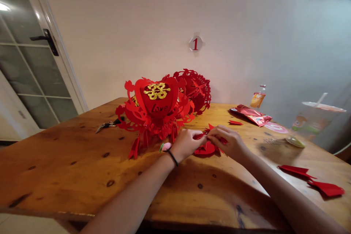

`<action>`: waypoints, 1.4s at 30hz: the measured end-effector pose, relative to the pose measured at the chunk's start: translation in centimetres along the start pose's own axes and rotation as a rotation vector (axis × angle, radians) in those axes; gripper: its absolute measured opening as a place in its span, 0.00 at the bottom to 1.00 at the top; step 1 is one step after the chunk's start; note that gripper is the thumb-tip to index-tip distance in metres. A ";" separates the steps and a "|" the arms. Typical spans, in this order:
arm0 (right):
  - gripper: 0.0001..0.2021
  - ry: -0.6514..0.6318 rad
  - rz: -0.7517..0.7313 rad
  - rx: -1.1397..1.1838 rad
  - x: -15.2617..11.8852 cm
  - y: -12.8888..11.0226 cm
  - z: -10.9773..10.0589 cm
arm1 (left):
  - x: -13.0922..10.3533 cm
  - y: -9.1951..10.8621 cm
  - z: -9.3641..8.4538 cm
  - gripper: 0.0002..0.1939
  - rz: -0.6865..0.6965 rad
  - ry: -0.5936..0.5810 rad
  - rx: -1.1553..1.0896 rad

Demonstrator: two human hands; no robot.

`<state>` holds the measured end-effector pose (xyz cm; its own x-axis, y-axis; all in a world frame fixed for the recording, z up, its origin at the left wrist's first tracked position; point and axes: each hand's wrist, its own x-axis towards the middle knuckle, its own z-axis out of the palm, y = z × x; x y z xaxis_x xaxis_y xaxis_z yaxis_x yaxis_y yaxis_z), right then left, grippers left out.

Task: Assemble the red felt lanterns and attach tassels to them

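My left hand (189, 142) and my right hand (226, 140) meet over a red cut-out piece (205, 149) on the wooden table. Fingers of both are pinched close together at its upper part; the small detail between the fingertips is too tiny to make out. Just beyond my left hand stands a red lantern (157, 106) with a gold emblem and the word "Love", red tassels hanging beneath it. A second red lantern (196, 91) lies behind it. My left wrist wears a black band with a pink ornament (166, 147).
Keys (105, 126) lie left of the lanterns. Rightward on the table (82, 175) are a red packet (251, 114), a bottle (258, 97), a lidded plastic cup (315, 120), small metal pieces (271, 141) and loose red pieces (326, 188). A wall stands behind.
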<state>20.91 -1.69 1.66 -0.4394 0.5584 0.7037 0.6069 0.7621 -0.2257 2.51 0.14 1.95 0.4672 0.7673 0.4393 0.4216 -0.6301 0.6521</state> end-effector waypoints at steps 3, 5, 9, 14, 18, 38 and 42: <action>0.05 -0.009 -0.003 0.009 0.0 -0.2 -0.1 | 0.0 -0.1 0.0 0.19 0.008 -0.006 0.018; 0.06 -0.013 0.005 0.019 0.0 -0.3 -0.1 | 0.0 0.0 0.0 0.19 0.006 -0.005 0.028; 0.07 -0.001 0.080 0.094 -0.1 -0.3 0.1 | 0.0 0.1 0.0 0.18 -0.001 -0.007 0.046; 0.10 0.080 0.333 0.390 -0.2 0.0 0.6 | -0.1 0.0 0.1 0.15 0.029 -0.025 0.005; 0.10 0.177 0.527 0.776 0.0 -0.3 1.0 | -0.3 -0.1 0.4 0.16 0.018 -0.020 0.052; 0.07 0.257 0.709 1.233 0.0 1.8 1.5 | 0.4 -2.5 -6.1 0.17 0.152 0.796 0.679; 0.08 0.225 0.752 1.243 0.5 0.9 2.5 | 0.4 -3.3 -7.4 0.17 0.126 0.991 0.438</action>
<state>19.58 0.04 0.17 -0.1043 0.9694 0.2224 -0.3576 0.1721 -0.9179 -4.43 3.42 4.61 -0.2250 0.3259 0.9182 0.7464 -0.5482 0.3774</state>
